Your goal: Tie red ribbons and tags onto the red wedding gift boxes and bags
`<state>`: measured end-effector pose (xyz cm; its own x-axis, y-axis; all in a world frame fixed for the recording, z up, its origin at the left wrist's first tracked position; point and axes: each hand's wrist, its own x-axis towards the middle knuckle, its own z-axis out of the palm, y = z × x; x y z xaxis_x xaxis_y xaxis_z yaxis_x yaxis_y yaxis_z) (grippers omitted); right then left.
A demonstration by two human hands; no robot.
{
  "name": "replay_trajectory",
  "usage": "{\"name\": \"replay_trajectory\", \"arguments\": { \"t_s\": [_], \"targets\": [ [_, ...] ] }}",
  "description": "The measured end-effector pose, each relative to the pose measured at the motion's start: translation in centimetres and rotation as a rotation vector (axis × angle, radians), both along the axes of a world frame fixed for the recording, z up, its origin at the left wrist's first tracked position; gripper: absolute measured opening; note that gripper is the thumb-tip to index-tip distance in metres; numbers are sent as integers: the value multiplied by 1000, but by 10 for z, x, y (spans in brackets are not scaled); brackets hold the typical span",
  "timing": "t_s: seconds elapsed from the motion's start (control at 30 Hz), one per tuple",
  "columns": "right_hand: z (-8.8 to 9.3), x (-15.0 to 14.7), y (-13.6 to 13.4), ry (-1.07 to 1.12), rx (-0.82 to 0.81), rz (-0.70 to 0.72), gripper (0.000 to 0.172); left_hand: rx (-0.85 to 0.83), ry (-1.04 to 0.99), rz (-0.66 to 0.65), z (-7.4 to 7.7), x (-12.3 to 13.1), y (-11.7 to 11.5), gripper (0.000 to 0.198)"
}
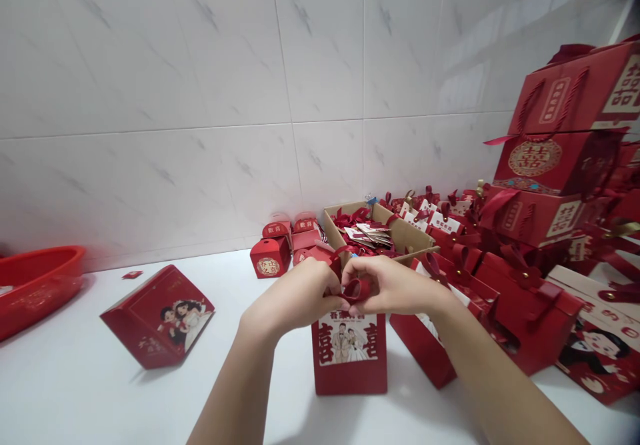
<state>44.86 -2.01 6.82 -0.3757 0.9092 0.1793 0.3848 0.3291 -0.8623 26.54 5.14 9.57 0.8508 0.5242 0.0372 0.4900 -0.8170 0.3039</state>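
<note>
A red gift box [350, 379] with a printed couple on its front stands upright on the white table, in front of me. Both hands meet over its top. My left hand [313, 291] pinches the near side of a dark red ribbon loop [356, 289]. Curled round the same ribbon from the other side is my right hand [383, 285]. The fingers hide the top of the box and where the ribbon joins it. To the left, another red box [160, 318] with a cartoon couple lies tilted on the table.
An open cardboard box [415, 235] holds red ribbons and cards. Small red boxes [270, 258] sit near the tiled wall. Finished-looking gift boxes [530, 305] crowd the right, with larger handled boxes [545, 158] stacked behind. A red basin [43, 291] stands far left.
</note>
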Motion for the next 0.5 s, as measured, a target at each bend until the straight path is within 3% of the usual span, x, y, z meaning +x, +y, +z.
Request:
{"name": "replay_trajectory", "arguments": {
  "t_s": [0.13,0.33,0.5],
  "targets": [
    [-5,-2,7,-158,106,-109,24,19,-15,-44,3,0,1,25],
    [-7,2,11,-139,111,-56,22,19,-2,-44,4,-1,3,32],
    [-2,6,6,-96,60,29,20,-12,6,-43,4,0,-1,20]
  ]
}}
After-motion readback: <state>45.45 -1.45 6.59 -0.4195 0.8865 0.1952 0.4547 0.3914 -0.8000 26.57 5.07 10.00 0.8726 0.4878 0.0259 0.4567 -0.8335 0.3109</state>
